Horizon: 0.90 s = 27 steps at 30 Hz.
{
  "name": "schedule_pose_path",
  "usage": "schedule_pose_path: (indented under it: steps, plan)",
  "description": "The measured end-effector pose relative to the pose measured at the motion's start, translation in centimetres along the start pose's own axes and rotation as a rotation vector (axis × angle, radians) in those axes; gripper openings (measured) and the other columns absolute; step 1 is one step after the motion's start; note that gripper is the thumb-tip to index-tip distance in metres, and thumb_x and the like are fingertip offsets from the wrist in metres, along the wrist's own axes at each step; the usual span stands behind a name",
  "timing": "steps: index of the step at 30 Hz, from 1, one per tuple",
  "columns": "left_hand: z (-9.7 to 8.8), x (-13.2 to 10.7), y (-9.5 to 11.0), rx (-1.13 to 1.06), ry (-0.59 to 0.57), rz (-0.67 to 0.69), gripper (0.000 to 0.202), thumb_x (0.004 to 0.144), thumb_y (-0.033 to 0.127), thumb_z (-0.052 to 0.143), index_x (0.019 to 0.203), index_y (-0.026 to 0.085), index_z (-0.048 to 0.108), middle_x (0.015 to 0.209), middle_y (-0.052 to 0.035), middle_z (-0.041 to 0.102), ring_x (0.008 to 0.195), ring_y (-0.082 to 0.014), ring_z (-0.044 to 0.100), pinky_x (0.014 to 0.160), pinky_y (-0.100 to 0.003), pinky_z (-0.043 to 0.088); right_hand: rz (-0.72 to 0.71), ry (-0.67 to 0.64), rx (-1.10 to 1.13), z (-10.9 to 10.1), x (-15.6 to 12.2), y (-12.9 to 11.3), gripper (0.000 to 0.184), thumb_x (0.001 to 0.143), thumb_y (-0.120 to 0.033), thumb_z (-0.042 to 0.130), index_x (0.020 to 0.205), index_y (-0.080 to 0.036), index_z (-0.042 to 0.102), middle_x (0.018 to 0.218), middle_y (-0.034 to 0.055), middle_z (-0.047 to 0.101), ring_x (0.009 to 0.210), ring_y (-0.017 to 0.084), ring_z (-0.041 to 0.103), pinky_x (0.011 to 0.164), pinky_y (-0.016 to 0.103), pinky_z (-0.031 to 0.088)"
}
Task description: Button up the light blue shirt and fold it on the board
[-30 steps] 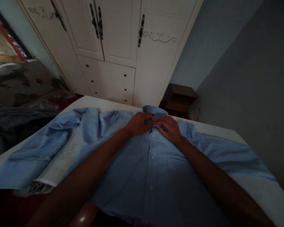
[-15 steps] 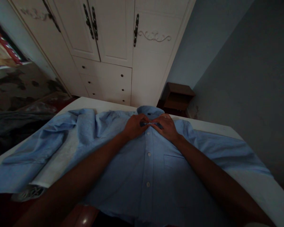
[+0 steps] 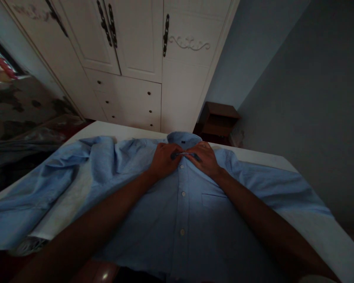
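Note:
A light blue button-up shirt point(image 3: 162, 200) lies face up, its sleeves spread to both sides on a white table point(image 3: 256, 155). Just below the collar point(image 3: 177, 137), my left hand point(image 3: 166, 159) pinches one front edge of the shirt. My right hand point(image 3: 204, 158), with a ring on a finger, pinches the other side, and the fingertips of both hands meet there. Whatever button or buttonhole lies between the fingers is hidden. Down the front below them runs a row of white buttons point(image 3: 183, 194), beside a chest pocket point(image 3: 214, 200).
Behind the table stands a white wardrobe point(image 3: 129, 94) with dark handles. A small brown cabinet point(image 3: 221, 110) sits in the corner by the grey wall. Dark cloth point(image 3: 14, 161) is heaped to the left of the table, and a reddish shiny surface point(image 3: 103, 271) shows at the near edge.
The view has shifted slightly, so everything appears a little further left. Both hands keep their pinch below the collar, with only small finger movement.

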<state>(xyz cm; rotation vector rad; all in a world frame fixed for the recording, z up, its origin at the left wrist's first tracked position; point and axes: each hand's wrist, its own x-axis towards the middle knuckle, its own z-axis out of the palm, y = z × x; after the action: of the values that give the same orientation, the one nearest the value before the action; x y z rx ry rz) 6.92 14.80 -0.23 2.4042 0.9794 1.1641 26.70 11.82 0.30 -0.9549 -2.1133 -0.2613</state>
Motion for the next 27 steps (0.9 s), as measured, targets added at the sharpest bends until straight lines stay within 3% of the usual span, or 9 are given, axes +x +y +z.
schedule_pose_path:
  steps: [10, 21, 27]
  plan:
    - [0.1, 0.1, 0.4, -0.097, 0.073, -0.095, 0.008, 0.075, 0.021, 0.067, 0.083, 0.022, 0.063, 0.08, 0.0005, 0.07, 0.08, -0.0177, 0.063, 0.09, -0.033, 0.044, 0.154, -0.017, 0.034, 0.1, 0.1, -0.4, 0.01, 0.089, -0.031, 0.06, 0.092, -0.025, 0.067, 0.086, 0.003, 0.074, 0.081, 0.02, 0.065, 0.085, 0.04, 0.045]
    - [0.1, 0.1, 1.0, -0.079, 0.149, -0.079, 0.009, 0.074, 0.019, 0.069, 0.077, 0.021, 0.062, 0.076, 0.0004, 0.069, 0.078, -0.0175, 0.062, 0.084, -0.034, 0.046, 0.025, 0.075, -0.079, -0.1, 0.0, -0.3, 0.004, 0.088, -0.026, 0.062, 0.086, -0.023, 0.064, 0.09, 0.0031, 0.072, 0.085, 0.019, 0.064, 0.086, 0.039, 0.042]
    - [0.2, -0.2, 1.0, -0.039, 0.181, -0.014, 0.005, 0.078, 0.021, 0.068, 0.081, 0.022, 0.063, 0.078, 0.0002, 0.07, 0.079, -0.018, 0.062, 0.085, -0.035, 0.044, -0.038, 0.074, -0.314, -0.6, 0.0, -0.5, 0.009, 0.089, -0.027, 0.061, 0.085, -0.022, 0.067, 0.09, 0.0052, 0.068, 0.087, 0.02, 0.059, 0.083, 0.039, 0.039]
